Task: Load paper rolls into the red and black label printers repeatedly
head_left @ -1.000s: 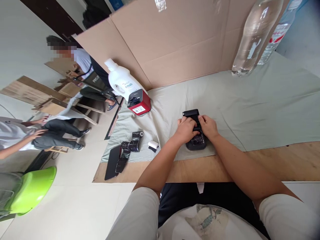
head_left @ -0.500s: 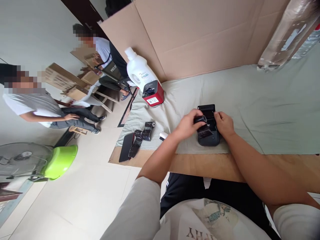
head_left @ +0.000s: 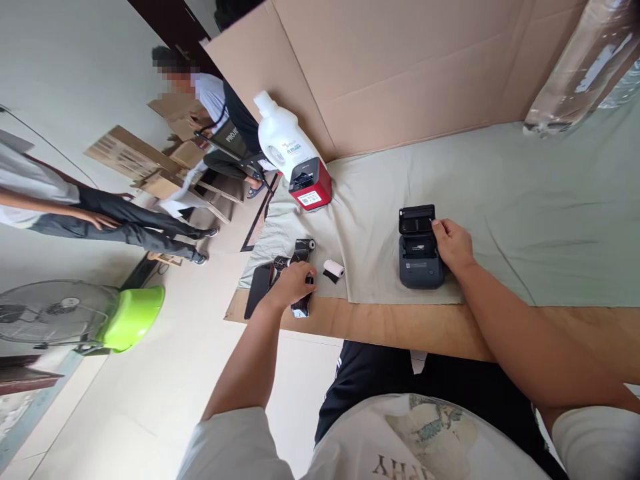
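A dark portable label printer [head_left: 421, 270] lies on the cloth with its lid raised and its roll bay exposed. My right hand [head_left: 454, 245] grips the edge of the raised lid [head_left: 417, 220] between thumb and fingers. Over at the left, my left hand [head_left: 294, 283] is closed on a black label roll, mostly hidden under the fingers, and a shiny black strip [head_left: 301, 308] hangs below it. Beside that hand lie another black patterned roll [head_left: 304, 248] with a loose strip and a dark phone-like slab [head_left: 257, 291]. A small white roll with a black end [head_left: 334, 269] rests to its right.
A red and black box-shaped device [head_left: 313, 187] stands before a white jug [head_left: 285, 137]. Cardboard [head_left: 400, 73] walls the table's back, with plastic-wrapped goods [head_left: 575, 73] at the right. Two people are beyond the left side, near a fan [head_left: 50, 310] and a green basin [head_left: 135, 319].
My left hand has carried the black roll leftward from the printer to the other rolls. The printer's bay is uncovered now. My right hand stays at the lid. The nearer person has stood up.
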A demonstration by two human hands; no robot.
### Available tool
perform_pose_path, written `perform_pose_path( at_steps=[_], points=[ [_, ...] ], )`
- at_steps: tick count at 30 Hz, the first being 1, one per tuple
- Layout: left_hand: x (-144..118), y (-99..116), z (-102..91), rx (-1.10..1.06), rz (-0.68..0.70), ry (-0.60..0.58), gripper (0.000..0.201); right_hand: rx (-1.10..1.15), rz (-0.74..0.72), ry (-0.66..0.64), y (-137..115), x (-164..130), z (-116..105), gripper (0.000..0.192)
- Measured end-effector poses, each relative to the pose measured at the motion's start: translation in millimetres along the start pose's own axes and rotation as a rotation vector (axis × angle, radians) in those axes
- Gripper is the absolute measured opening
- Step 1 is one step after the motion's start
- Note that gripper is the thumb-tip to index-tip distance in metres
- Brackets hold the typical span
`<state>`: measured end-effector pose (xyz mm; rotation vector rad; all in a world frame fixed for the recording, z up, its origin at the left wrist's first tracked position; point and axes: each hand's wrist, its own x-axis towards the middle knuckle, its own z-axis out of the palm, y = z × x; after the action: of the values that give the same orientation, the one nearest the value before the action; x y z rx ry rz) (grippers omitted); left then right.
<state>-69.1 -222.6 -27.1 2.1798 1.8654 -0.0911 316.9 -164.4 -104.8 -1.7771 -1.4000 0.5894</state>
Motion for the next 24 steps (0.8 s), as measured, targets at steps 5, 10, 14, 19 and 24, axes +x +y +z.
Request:
perform_pose_path(
  at_steps=[5,10,14,19,24],
  points=[
    [17.2,30.3,13.0,-0.001,0.199,0.166,0.037,-0.02,0.011,-0.022,-1.0,-0.2,-1.0,0.049],
    [36.7,48.2,7.8,-0.319,0.187,-0.015,0.028,0.0,0.004,-0.028,-0.5,-0.5,-0.8,0.051],
    [47.4,71.8,-7.0,-1.013,0.271,-0.116,0.043,0.025,0.01,-0.032,-0.1,-0.5,0.6,0.052],
    [68.1,136.5,-4.7,-1.413,0.452,-0.249,0.059,0.045,0.012,-0.038,-0.1,-0.9,0.7,0.05],
    [89.0,188.9,21.9,-1.549,0.5,-0.153,0.066,0.04,0.019,-0.073,-2.0,-1.0,-1.8,0.043]
  ],
)
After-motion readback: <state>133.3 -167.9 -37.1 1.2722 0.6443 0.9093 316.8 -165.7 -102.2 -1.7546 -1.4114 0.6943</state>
